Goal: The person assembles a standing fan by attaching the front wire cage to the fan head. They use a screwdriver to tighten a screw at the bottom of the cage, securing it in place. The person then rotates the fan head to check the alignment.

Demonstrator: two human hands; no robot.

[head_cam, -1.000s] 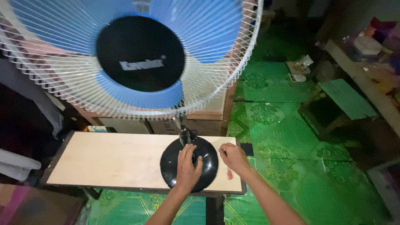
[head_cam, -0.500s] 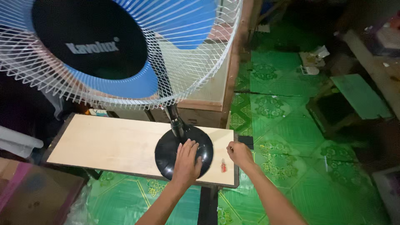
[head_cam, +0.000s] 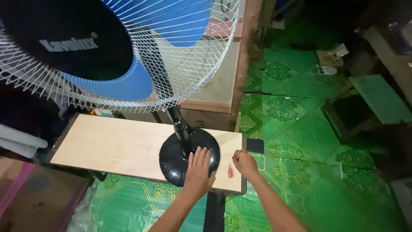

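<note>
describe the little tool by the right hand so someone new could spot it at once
Find the pale wooden board under the fan's round black base. Near the board's right end, between that base and the right hand, lies a small screwdriver. Its red-orange handle is the only bright thing on the board.

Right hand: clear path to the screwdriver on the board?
Probably yes. The right hand sits just beside the small red screwdriver on the board, nothing between them; the left hand rests on the fan base, clear of it.

The fan base (head_cam: 180, 157) is glossy black, its blades (head_cam: 124, 83) blue, its grille (head_cam: 193, 64) white; the bench (head_cam: 107, 146) is pale wood, the floor (head_cam: 300, 137) patterned green.
</note>
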